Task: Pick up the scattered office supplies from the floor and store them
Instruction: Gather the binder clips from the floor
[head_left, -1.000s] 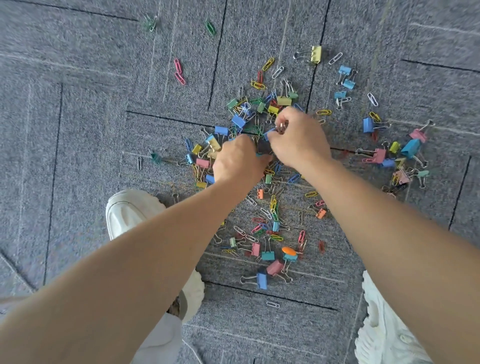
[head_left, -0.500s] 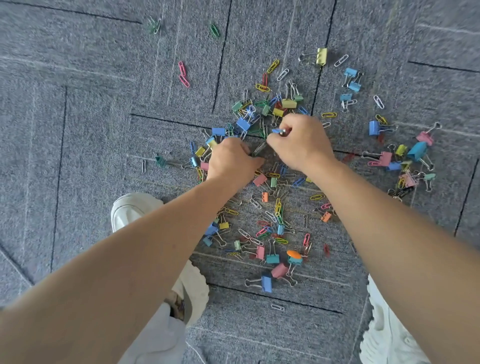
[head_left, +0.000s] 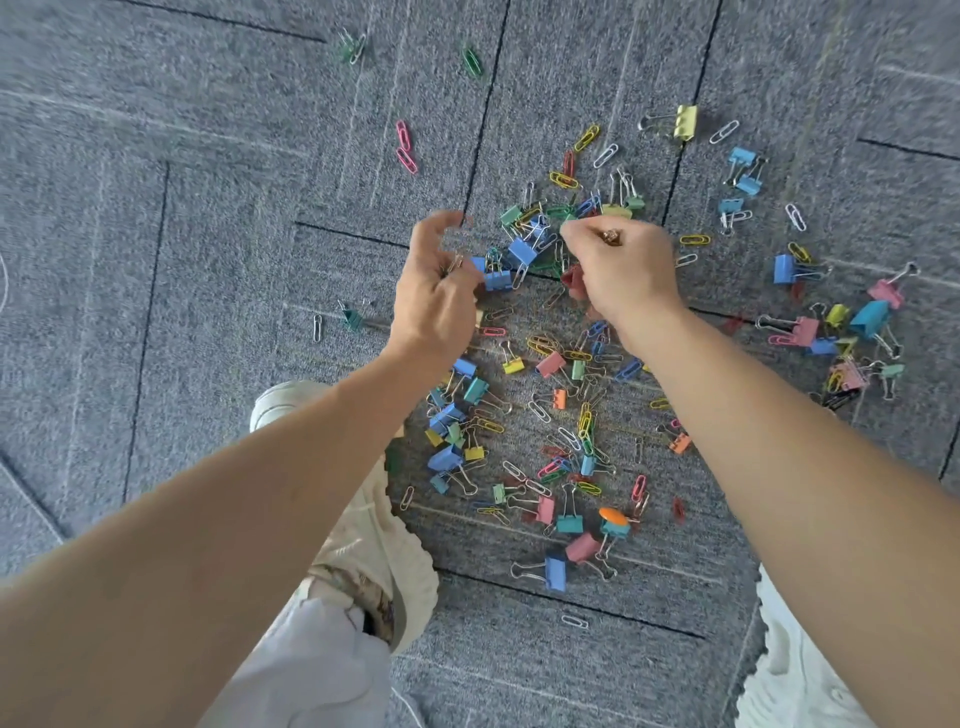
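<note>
- Both your hands are down in the thick of it: the paper clips (head_left: 695, 239) and binder clips (head_left: 522, 251) lie strewn across the grey carpet (head_left: 208, 260), densest between and just below your wrists, with stragglers well off to the upper left and far right.
- Your right hand (head_left: 626, 275) is balled into a fist, fingers curled tight. A glint of metal shows at the top of it, so I judge you're holding a small bunch of paper clips there.
- Your left hand (head_left: 434, 301) has index finger (head_left: 441, 221) and thumb arched apart, while the lower fingers curl round what looks like a wire paper clip. A blue binder clip sits just beside those fingertips.
- All of this should be light and stiff. The paper clips are thin, lie flat in the pile and may snag, so pinch or rake them up in clusters.
- The binder clips are boxier: take them by the coloured body, since the wire handles probably flop and tangle with their neighbours.
- A full fist may leak clips.
- No container is in view, and most of the scatter is not yet picked up.
</note>
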